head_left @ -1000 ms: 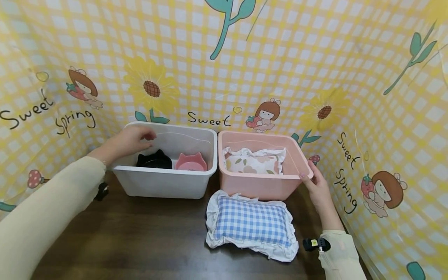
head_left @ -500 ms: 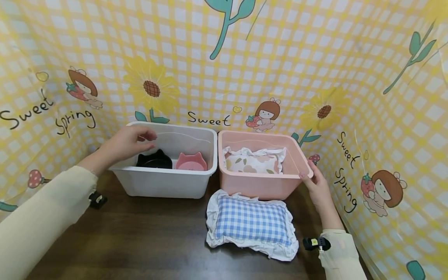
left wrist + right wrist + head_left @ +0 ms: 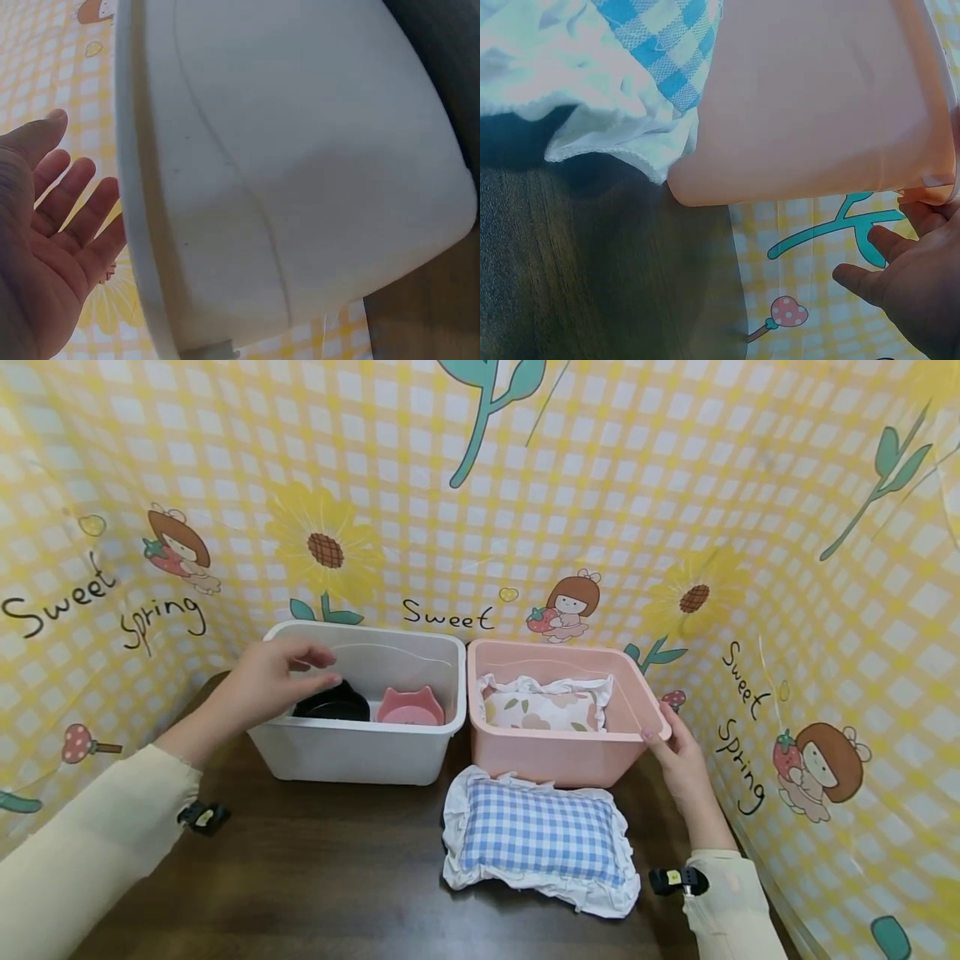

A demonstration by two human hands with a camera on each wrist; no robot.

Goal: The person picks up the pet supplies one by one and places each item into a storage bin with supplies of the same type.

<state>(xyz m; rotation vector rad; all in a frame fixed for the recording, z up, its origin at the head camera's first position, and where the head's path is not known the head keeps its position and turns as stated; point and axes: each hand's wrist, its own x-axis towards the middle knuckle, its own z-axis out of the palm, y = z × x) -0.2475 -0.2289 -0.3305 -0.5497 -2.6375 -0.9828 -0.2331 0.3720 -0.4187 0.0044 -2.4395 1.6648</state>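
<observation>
My left hand point(image 3: 273, 681) hovers over the left end of the white plastic bin point(image 3: 352, 750), thumb and fingers apart and holding nothing. In the left wrist view its loosely bent fingers overlap the bin's rim. Inside this bin are a black cat-eared bowl point(image 3: 333, 702) and a pink cat-eared bowl point(image 3: 410, 707). My right hand point(image 3: 681, 764) grips the right front corner of the pink plastic bin point(image 3: 555, 762), thumb on the rim. A floral pillow with a white ruffle point(image 3: 540, 710) lies in the pink bin.
A blue checked pillow with white ruffles point(image 3: 540, 835) lies on the dark wooden table point(image 3: 322, 877), right in front of the pink bin. The two bins stand side by side against a yellow checked cloth point(image 3: 420, 527) that surrounds the table on three sides.
My left forearm has swung a little down and toward me, while the left hand stays over the white bin with its fingers slightly more spread. The right hand keeps its place.
</observation>
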